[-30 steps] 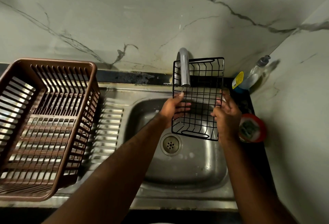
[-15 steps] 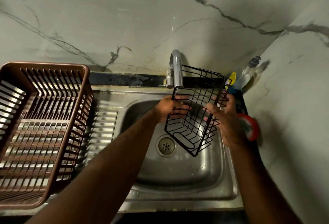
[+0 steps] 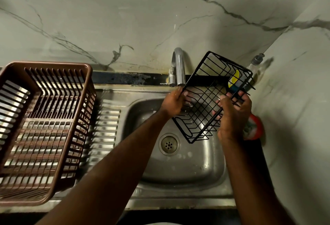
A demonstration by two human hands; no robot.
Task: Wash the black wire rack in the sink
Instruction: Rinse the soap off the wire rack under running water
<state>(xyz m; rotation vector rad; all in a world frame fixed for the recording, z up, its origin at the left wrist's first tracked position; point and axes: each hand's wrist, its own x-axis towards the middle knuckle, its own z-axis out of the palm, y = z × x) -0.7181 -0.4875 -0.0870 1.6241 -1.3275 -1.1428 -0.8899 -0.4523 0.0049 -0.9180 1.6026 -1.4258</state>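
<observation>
Black wire rack (image 3: pixel 211 100), tilted over the stainless-steel sink (image 3: pixel 187 169) by the curved chrome tap (image 3: pixel 180 67), left hand (image 3: pixel 174 102) and right hand (image 3: pixel 232 115) gripping 2 opposite edges, likely to angle it for rinsing.

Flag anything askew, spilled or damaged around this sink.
Only the black wire rack is askew: the left hand and right hand hold it tilted above the sink basin beside the faucet. No spill or damage shows.
</observation>
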